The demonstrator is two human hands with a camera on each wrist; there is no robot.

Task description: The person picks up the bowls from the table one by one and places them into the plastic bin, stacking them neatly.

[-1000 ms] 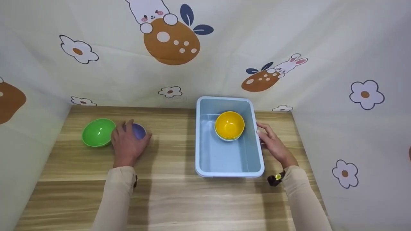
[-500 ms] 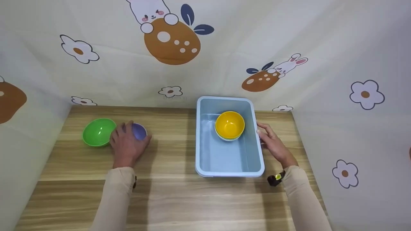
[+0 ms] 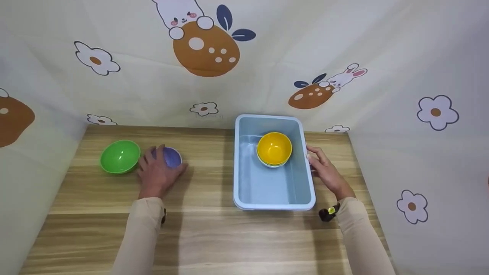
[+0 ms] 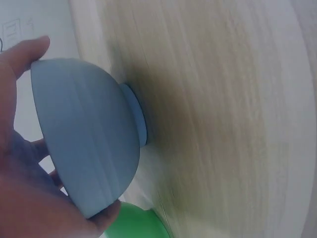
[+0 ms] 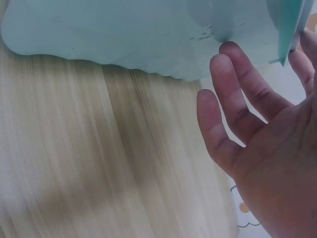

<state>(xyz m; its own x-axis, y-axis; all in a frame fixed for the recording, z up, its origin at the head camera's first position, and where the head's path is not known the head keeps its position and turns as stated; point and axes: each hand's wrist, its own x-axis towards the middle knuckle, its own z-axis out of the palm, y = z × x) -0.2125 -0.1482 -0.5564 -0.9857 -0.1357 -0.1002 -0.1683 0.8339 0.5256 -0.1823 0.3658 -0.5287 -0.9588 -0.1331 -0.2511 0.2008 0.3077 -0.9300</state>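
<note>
My left hand grips a small purple-blue bowl by its rim, thumb on one side and fingers across the other. In the left wrist view the bowl looks grey-blue, its foot close to the wooden table; whether it touches is unclear. A larger green bowl sits just left of that hand. My right hand holds the right rim of a light-blue plastic bin, with several fingers extended along its outer wall. Inside the bin a yellow bowl is nested in a paler one.
The wooden table reaches toward me, with bare wood between the purple-blue bowl and the bin. A patterned cloth hangs behind the table and along both sides. The bin stands close to the back cloth.
My left hand and the purple-blue bowl have shifted slightly right, away from the green bowl. My right hand and the bin stay in place.
</note>
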